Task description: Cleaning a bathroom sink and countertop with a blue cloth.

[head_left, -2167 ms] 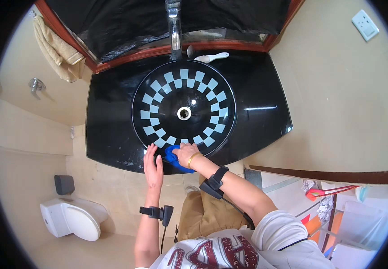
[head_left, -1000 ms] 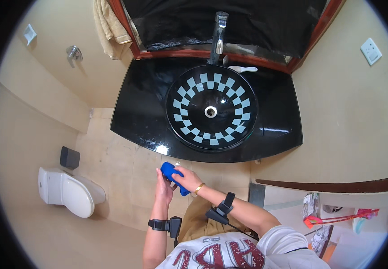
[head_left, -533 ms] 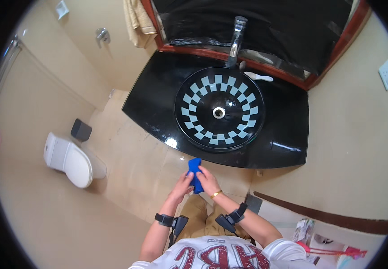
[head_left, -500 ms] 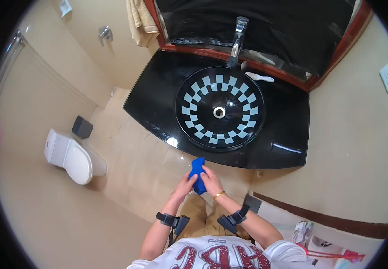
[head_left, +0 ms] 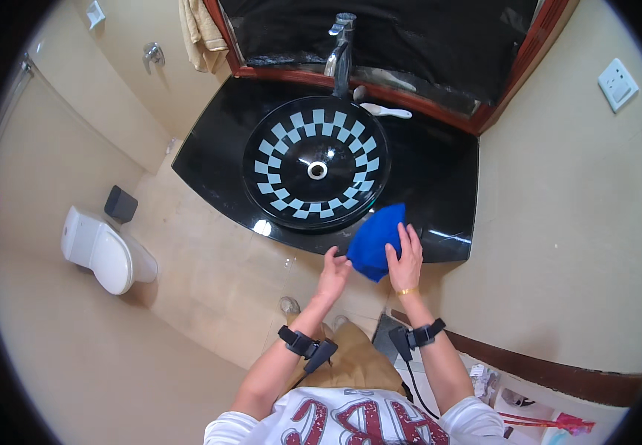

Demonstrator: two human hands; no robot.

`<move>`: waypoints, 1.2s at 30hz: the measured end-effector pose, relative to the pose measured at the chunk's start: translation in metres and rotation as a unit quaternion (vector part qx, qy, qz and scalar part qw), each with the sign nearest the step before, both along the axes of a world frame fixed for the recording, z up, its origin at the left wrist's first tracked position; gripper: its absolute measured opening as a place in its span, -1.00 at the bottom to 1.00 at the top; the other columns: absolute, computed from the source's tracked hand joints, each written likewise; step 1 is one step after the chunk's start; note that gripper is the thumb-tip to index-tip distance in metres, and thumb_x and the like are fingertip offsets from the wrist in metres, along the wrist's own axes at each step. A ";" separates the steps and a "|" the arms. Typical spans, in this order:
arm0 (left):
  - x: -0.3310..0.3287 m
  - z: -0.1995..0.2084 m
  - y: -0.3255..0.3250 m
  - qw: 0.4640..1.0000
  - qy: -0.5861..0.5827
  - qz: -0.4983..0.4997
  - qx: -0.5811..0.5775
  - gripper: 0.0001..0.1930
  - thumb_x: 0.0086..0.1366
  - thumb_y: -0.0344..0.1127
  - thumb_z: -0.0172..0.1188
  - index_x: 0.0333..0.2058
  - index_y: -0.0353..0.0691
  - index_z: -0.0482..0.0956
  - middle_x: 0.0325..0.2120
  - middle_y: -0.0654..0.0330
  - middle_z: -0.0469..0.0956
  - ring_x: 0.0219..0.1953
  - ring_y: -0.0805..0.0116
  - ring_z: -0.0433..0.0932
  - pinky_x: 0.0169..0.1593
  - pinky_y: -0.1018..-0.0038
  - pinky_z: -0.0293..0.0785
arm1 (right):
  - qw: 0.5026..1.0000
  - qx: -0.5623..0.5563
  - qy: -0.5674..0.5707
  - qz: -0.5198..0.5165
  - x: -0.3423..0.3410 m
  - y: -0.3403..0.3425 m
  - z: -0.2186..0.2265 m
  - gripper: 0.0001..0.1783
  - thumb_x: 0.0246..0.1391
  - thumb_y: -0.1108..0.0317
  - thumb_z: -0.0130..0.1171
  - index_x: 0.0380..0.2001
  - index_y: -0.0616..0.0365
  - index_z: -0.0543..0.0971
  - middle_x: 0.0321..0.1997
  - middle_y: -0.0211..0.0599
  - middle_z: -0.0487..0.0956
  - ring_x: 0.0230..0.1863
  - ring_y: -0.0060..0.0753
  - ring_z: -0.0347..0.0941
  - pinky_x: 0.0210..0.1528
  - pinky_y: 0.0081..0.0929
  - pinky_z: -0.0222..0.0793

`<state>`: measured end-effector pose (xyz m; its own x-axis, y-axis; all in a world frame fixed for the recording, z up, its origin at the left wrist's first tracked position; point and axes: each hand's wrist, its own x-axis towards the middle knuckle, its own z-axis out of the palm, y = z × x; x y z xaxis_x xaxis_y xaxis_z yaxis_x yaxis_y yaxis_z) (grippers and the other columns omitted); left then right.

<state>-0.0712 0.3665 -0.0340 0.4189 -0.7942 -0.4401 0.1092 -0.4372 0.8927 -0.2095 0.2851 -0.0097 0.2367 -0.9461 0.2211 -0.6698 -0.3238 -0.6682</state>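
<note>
A blue cloth [head_left: 375, 241] is spread between my hands at the front edge of the black counter, just right of the basin. My left hand [head_left: 333, 276] pinches its lower left edge. Along the cloth's right edge, my right hand [head_left: 406, 261] grips it with the thumb lying on top and the fingers stretched along the side. Behind the cloth is the round black basin [head_left: 317, 199] with a ring of pale checkered squares and a silver drain.
A tall chrome tap [head_left: 341, 63] rises behind the basin. Beside it, a white-handled brush [head_left: 391, 112] lies on the black counter [head_left: 443, 170]. A beige towel [head_left: 201, 37] hangs at the back left. The white toilet [head_left: 113, 263] and dark bin [head_left: 120, 203] stand left.
The cloth, bunched up between my hands half a second ago, is opened out wider. Both hands have moved forward and right toward the counter and farther apart. The view has shifted right.
</note>
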 end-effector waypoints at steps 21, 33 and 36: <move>-0.029 -0.050 -0.006 0.994 0.070 -0.082 0.019 -0.66 0.25 -0.31 -0.07 -0.05 -0.37 0.26 -0.20 0.08 0.46 -0.15 0.37 0.43 -0.04 0.50 0.31 | 0.921 0.025 0.377 -0.092 -0.066 -0.176 -0.074 -0.25 -0.03 -0.26 -0.20 0.20 -0.22 0.04 0.31 -0.22 -0.10 0.31 -0.01 -0.30 0.20 0.16 -0.36; -0.038 -0.042 -0.015 0.983 0.137 -0.106 0.056 -0.69 0.24 -0.34 -0.08 -0.06 -0.34 0.28 -0.21 0.10 0.45 -0.16 0.36 0.43 -0.05 0.51 0.29 | 0.948 -0.080 0.308 0.013 -0.008 -0.039 -0.086 -0.39 -0.07 -0.02 -0.04 0.07 -0.04 0.27 0.19 -0.25 0.15 0.18 -0.09 -0.01 0.06 -0.11 -0.01; -0.040 -0.042 -0.018 0.978 0.148 -0.138 0.055 -0.69 0.24 -0.33 -0.07 -0.06 -0.32 0.28 -0.21 0.11 0.45 -0.15 0.38 0.42 -0.05 0.53 0.29 | 0.955 -0.124 0.249 0.104 -0.015 -0.021 -0.080 -0.48 -0.12 0.17 0.07 -0.01 -0.01 0.36 0.11 -0.28 0.27 -0.01 -0.19 0.19 -0.12 -0.32 0.17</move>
<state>-0.1116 0.3485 -0.0759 0.0358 -0.8004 -0.5984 0.2204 -0.5777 0.7859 -0.2242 0.2637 -0.0899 0.5479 -0.8005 0.2428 -0.7886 -0.5911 -0.1694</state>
